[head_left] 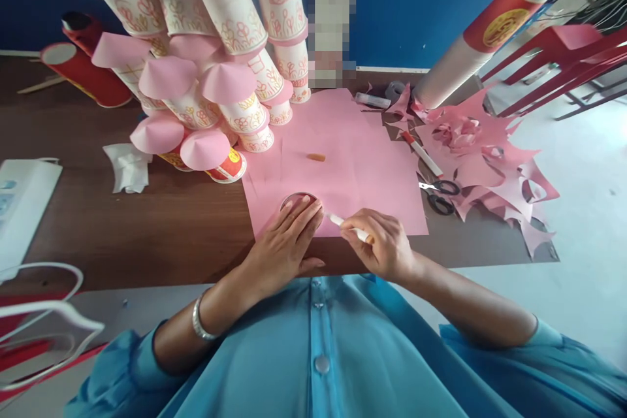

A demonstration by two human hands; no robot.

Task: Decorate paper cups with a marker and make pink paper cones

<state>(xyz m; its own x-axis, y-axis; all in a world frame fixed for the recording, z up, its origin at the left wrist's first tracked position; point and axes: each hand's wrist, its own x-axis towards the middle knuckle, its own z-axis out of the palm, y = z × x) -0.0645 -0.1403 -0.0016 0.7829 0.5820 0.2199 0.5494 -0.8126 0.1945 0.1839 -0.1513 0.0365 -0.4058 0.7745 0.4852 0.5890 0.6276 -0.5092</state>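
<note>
Pink paper sheets (333, 137) lie on the brown table. Near their front edge is a round, clear-rimmed disc (292, 196), mostly hidden under my left hand (285, 245), which presses flat on it with fingers extended. My right hand (385, 241) is closed around a white pen (349, 225), its tip touching or close to the disc's right edge. Behind the disc, a small orange-brown cap (316, 157) rests on the paper.
Decorated paper-cup towers (235, 13) with pink cones stand at the back left. Scissors (443, 196), a red-and-white pen (422, 154) and pink scraps (490, 170) lie right. A tall tube (470, 46) stands behind. A white power strip (24, 206) is far left.
</note>
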